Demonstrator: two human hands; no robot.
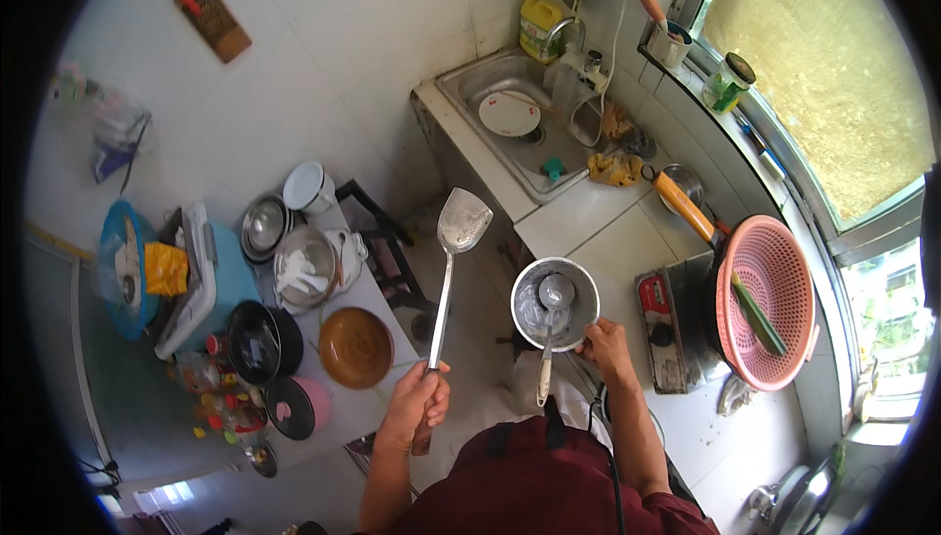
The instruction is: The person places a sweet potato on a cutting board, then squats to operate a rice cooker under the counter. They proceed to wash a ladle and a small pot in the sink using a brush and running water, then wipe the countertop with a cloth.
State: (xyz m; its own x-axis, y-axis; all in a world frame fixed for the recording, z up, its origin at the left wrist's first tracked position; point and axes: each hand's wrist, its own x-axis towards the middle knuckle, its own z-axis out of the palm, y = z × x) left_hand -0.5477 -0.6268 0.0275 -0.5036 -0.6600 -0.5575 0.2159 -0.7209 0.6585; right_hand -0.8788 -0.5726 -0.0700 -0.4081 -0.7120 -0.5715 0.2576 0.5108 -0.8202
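Observation:
My left hand [419, 404] grips the dark handle of a metal wok spatula [444, 300], its flat blade raised upward and away from me. In my right hand [607, 350] is the rim of a round metal pot [520, 307], held over the gap beside the counter. A ladle [556, 292] rests inside the pot, its pale handle leaning out over the near rim. The pot's inner wall has whitish smears. To the left of the spatula, a brown wooden bowl [356, 348] sits on the side table.
At the back, a steel sink [478, 83] holds a white plate [509, 113]. A pink colander [798, 292] with a green stalk [759, 314] rests over a pan on the gas stove [670, 358]. Bowls, a black pot [257, 344] and bottles crowd the left table [375, 417].

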